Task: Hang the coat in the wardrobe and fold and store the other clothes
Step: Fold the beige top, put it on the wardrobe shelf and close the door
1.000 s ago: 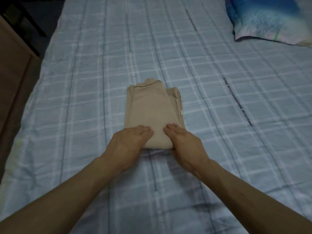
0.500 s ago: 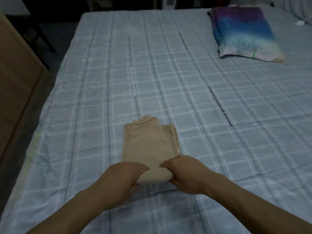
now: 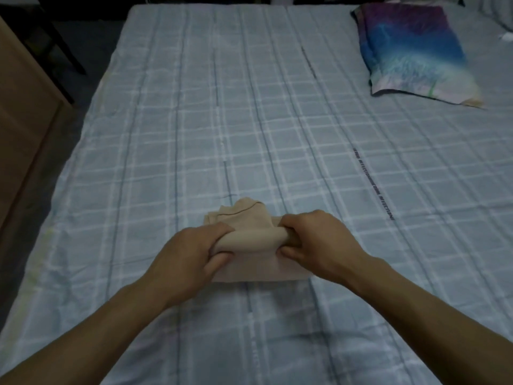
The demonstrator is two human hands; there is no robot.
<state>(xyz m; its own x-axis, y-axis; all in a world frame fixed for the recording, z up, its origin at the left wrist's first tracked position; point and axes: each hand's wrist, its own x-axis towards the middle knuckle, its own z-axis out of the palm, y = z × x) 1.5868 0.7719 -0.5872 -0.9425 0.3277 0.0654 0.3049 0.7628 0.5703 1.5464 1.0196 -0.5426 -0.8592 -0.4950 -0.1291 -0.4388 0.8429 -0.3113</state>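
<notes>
Folding the beige garment (image 3: 249, 241) on the bed (image 3: 249, 107)

Gripped at both ends of the raised fold, left hand (image 3: 188, 254) and right hand (image 3: 319, 240) curled round the cloth. Likely light, thin and limp; best held by the doubled edge, keeping layers together.

A beige folded garment (image 3: 251, 240) lies on the blue plaid bedsheet (image 3: 194, 112). The left hand (image 3: 188, 257) and right hand (image 3: 319, 240) each grip one end of its raised fold, fingers curled over the cloth. A blue and purple pillow (image 3: 413, 48) rests at the far right. Along the left edge stands what looks like a wooden cabinet (image 3: 19, 87).
</notes>
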